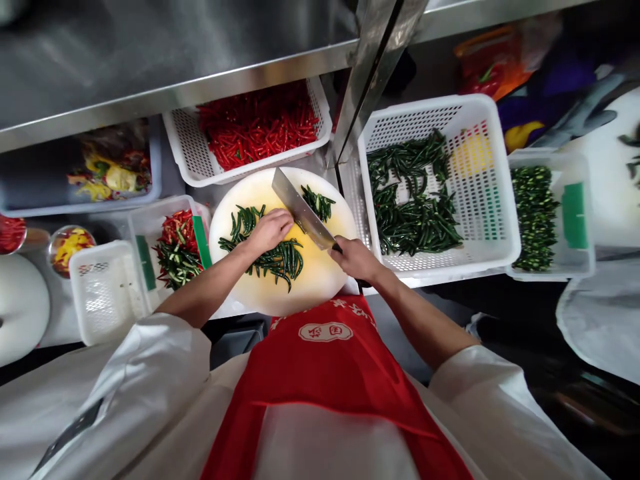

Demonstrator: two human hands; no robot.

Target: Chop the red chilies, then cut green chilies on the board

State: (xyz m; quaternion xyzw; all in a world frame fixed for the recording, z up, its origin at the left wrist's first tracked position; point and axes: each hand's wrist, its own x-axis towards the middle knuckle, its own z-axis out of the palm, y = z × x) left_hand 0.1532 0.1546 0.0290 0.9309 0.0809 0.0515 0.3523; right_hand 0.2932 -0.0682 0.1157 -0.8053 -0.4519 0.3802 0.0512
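Observation:
A round white cutting board (325,283) with a yellowed middle carries whole dark green chili peppers (283,261) in loose piles on its left side. My right hand (355,259) grips the dark handle of a cleaver (305,212), whose wide blade slants up and left across the board. Close against the blade's left side, my left hand (271,231) is closed with its fingers curled down over green chili peppers; its fingertips are mostly hidden. Beyond the blade lies a small pile of green chili peppers (319,203).
Right of the board stands a white perforated basket (483,193) of green chilies, beside a tub of chopped green pieces (534,217). A basket of red chilies (263,130) sits behind, under a steel shelf (190,80). At left are a clear tub (145,227) and a small white basket (103,287).

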